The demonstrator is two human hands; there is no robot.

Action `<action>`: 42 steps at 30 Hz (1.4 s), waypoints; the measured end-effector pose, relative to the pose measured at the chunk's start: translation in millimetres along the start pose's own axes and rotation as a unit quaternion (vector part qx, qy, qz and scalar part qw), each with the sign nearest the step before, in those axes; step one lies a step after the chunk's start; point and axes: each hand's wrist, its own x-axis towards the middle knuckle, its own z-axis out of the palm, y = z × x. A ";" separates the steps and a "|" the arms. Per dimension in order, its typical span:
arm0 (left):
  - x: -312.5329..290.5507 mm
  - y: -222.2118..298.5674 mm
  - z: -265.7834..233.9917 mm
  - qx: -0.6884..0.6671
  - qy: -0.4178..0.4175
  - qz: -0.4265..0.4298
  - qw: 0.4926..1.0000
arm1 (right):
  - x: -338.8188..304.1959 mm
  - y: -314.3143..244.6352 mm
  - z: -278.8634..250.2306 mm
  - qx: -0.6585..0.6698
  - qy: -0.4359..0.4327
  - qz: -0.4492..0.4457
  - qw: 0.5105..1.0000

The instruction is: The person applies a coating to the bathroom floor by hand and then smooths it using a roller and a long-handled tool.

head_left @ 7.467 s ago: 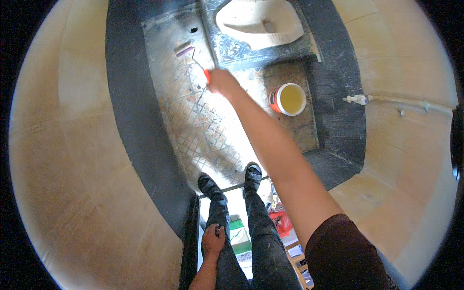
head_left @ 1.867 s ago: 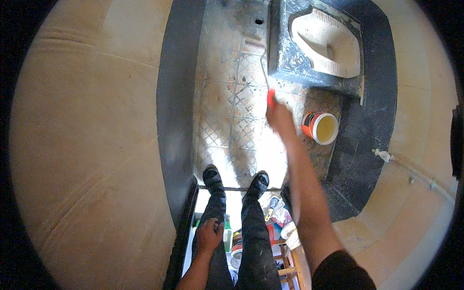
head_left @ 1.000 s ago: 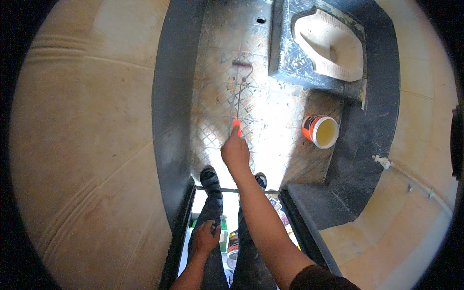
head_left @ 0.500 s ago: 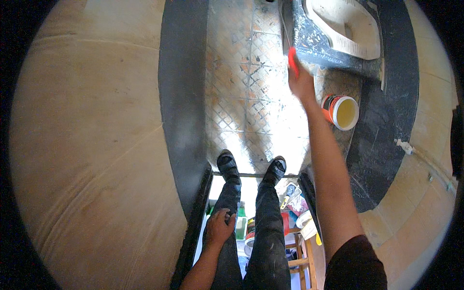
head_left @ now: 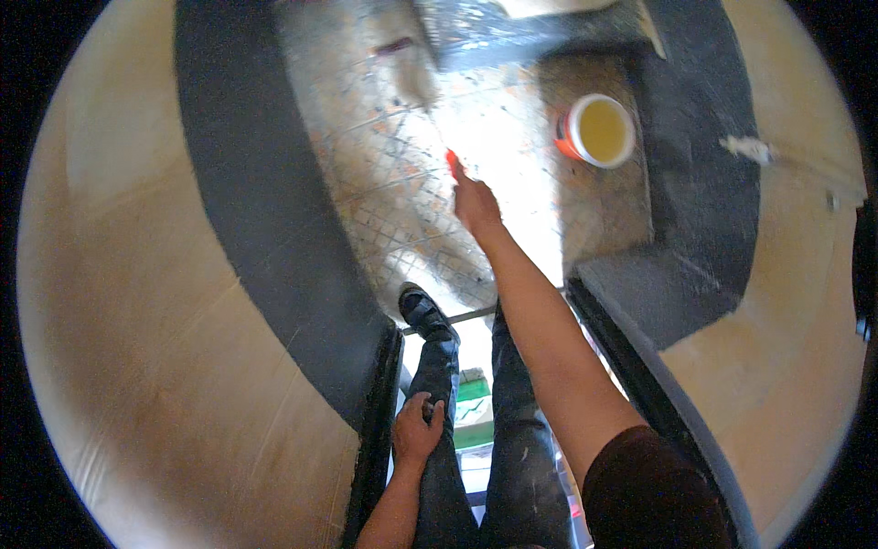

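My right hand (head_left: 476,203) reaches forward over the tiled floor, closed round the red handle of a paint roller (head_left: 451,163). A thin rod runs from the handle to a pale, motion-blurred head near the floor. To the right of this hand stands an orange-red and white bucket (head_left: 603,131) with yellowish liquid in it. My left hand (head_left: 418,428) rests on my left knee, fingers spread and bent over the dark trousers. A dark patch shows between its thumb and fingers; I cannot make it out.
Dark bands run along the lower walls (head_left: 247,183) on both sides. A raised blue-black step (head_left: 540,37) with the white edge of a squat toilet (head_left: 558,7) lies ahead. A pipe fitting (head_left: 745,149) sticks out at right. Behind the threshold, a green-and-white container (head_left: 473,412) shows between my legs.
My right hand has swung left and back toward me with the paint roller. The view has turned and shifted, so the toilet is mostly out of sight. My left hand stays on the knee.
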 end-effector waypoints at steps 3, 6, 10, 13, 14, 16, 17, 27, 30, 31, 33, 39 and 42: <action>-2.7 8.7 10.9 0.012 0.012 0.028 0.999 | -15.1 -25.7 -42.4 0.108 0.012 0.043 0.993; -10.0 20.1 7.2 0.010 0.007 0.046 0.999 | -94.7 -32.6 -80.2 0.149 0.041 0.066 0.986; -20.1 31.9 9.3 0.029 0.002 0.081 0.996 | -212.7 10.1 -158.8 0.141 0.063 0.127 0.980; -22.4 19.9 15.7 0.024 0.005 0.112 0.993 | -269.5 55.1 -242.0 0.078 0.011 0.190 0.979; -24.0 30.1 17.7 0.040 -0.001 0.108 0.993 | -275.3 76.5 -280.2 0.039 -0.057 0.192 0.979; -28.2 35.6 14.5 0.069 -0.015 0.099 0.993 | -285.0 70.5 -349.3 -0.048 -0.082 0.253 0.963; -28.4 38.5 14.2 0.071 -0.018 0.110 0.991 | -286.0 87.1 -372.3 -0.104 -0.100 0.279 0.949; -32.7 41.0 22.6 0.065 -0.036 0.135 0.988 | -253.6 230.0 -398.3 -0.377 0.021 0.462 0.802; -30.7 23.8 36.0 0.081 -0.023 0.166 0.983 | -224.1 253.3 -389.7 -0.463 0.051 0.431 0.773; -28.3 14.1 39.5 0.096 -0.005 0.180 0.979 | -216.7 219.7 -379.4 -0.385 0.115 0.353 0.845; -33.0 24.0 31.9 0.089 -0.010 0.158 0.983 | -211.9 154.9 -336.0 -0.208 0.196 0.197 0.938; -36.2 6.8 43.3 0.066 -0.027 0.124 0.990 | -307.3 57.8 -136.9 0.071 0.007 0.164 0.984; -31.6 1.2 41.3 -0.012 -0.015 0.045 0.999 | -350.2 91.5 -74.5 0.097 -0.123 0.374 0.914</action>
